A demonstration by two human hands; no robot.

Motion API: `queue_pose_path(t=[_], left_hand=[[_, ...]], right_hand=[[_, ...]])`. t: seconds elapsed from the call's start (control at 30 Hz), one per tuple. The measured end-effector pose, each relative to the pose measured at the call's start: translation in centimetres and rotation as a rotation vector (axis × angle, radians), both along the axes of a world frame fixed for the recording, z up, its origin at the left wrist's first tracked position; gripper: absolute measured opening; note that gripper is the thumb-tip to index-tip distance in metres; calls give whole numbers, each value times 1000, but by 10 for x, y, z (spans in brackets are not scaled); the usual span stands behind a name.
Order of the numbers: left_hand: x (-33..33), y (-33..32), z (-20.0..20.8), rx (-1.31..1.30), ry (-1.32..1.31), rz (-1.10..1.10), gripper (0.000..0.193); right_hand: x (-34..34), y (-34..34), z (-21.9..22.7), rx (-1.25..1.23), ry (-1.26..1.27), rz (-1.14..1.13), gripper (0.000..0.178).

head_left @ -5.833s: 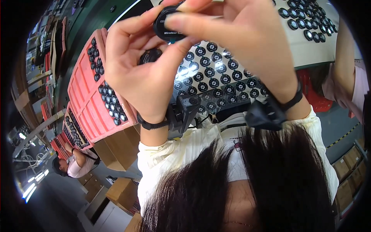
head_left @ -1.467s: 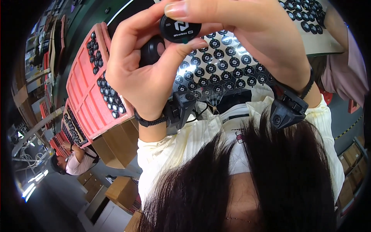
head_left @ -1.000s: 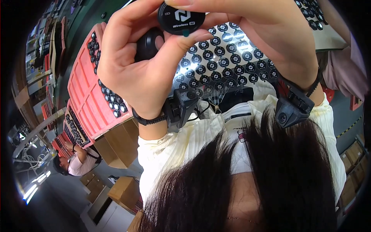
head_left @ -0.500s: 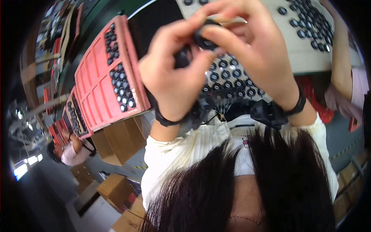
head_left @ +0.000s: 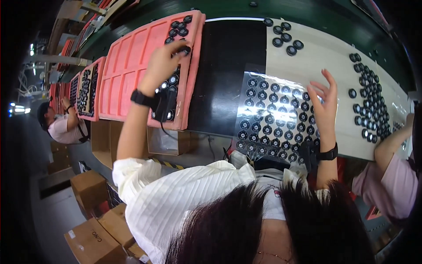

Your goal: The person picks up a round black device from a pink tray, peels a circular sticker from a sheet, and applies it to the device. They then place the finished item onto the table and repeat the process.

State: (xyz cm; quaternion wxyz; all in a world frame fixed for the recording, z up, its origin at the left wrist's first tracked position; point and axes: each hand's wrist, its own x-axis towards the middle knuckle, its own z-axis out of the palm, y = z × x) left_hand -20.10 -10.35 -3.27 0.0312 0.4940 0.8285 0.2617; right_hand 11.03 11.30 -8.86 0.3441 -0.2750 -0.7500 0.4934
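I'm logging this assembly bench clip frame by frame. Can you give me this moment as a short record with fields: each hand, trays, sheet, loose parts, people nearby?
left hand: fingertips on a small round black cap in the pink foam tray
right hand: open, fingers spread over the clear sheet of round black stickers
loose parts: round black caps scattered on the pale bench top
nearby: a person in a pink shirt at far left; another pink sleeve at right

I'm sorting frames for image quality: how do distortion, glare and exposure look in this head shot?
Head view: strong fisheye, so the green belt edge curves and the corners go black; the clear sticker sheet shows light glare; a lamp at far left is blown out; the left hand on the pink tray and the right hand look sharp; the hair at the bottom is dark and featureless.
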Motion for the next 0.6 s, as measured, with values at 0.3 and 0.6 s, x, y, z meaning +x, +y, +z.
queue_pose_path(t=[0.3,0.6], left_hand=[[-71,31,-16,-445,644,131,16],[-85,14,-28,-110,292,169,15]], right_hand=[[1,15,-33,-225,-92,-58,45],[0,21,-40,-250,-63,-27,41]])
